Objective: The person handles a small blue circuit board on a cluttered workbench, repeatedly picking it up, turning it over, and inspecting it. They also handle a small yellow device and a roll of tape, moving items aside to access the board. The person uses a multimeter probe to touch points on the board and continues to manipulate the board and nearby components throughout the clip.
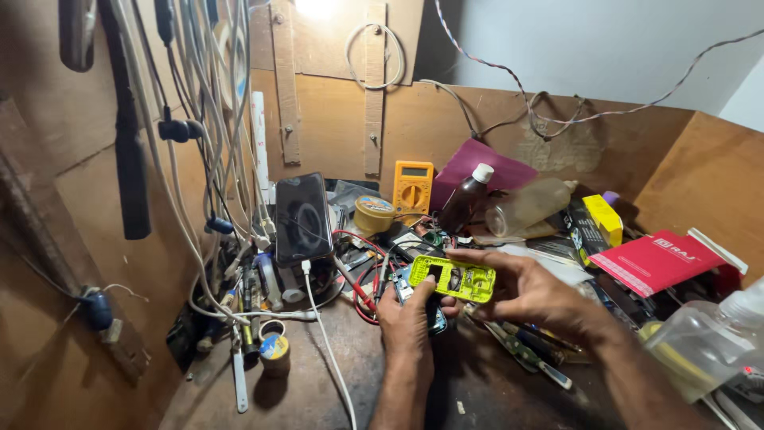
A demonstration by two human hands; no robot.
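My right hand holds a small yellow-green phone frame by its right end, level above the bench. My left hand comes up from below, thumb pressed on the frame's left end, and its fingers wrap a dark blue phone part that is mostly hidden under the hand. Both hands are over the middle of the cluttered wooden workbench.
A black smartphone stands propped at left with a white cable plugged in. Behind are a yellow multimeter, a brown bottle, a round tin. A red box and clear plastic bottle lie right. Cables hang left.
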